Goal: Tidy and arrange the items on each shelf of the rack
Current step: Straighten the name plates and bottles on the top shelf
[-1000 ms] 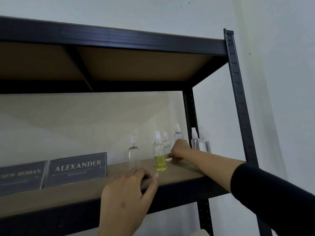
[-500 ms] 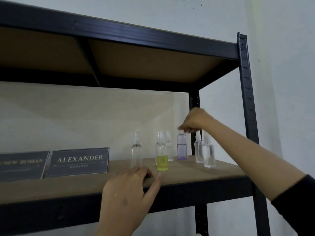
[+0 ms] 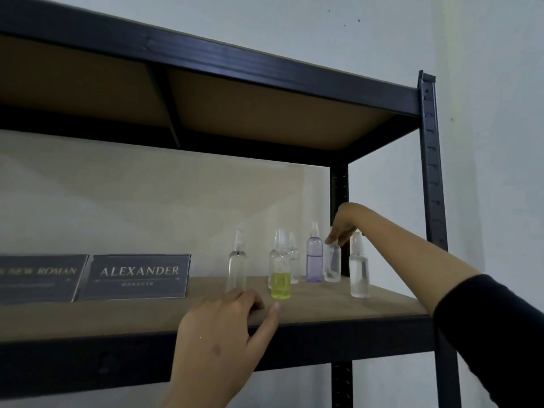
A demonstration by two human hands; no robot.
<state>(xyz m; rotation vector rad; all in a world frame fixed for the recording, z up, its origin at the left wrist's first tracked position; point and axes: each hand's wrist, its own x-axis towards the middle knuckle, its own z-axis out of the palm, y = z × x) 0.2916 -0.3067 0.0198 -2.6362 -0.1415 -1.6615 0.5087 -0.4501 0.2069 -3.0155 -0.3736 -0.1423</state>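
Pale wall fills the upper right of the frame behind a black metal rack (image 3: 428,148) with brown board shelves, and I am looking slightly up at the middle shelf (image 3: 338,304).

My left hand (image 3: 217,343) sits at lower centre, fingers curled loosely over the shelf's front edge and holding nothing; I judge it is there to steady me while the other arm reaches.

My right hand (image 3: 344,222) comes in from the lower right, bent at the wrist, fingertips pinched down onto the top of a clear spray bottle (image 3: 332,260) at the back, just right of the purple-tinted bottle (image 3: 314,260). That top-down pinch makes sense to me: the bottles stand close, and gripping the cap avoids knocking neighbours.

Centre frame holds the cluster: a clear bottle on the far left (image 3: 237,266), a yellow-filled bottle (image 3: 281,278) in front with two clear ones half hidden behind it, and another clear bottle on the right (image 3: 359,272) nearer the edge. All stand upright but not yet in a row.

At left, two dark nameplates lean upright, one reading ALEXANDER (image 3: 135,276), the other (image 3: 38,278) cut off by the frame edge.
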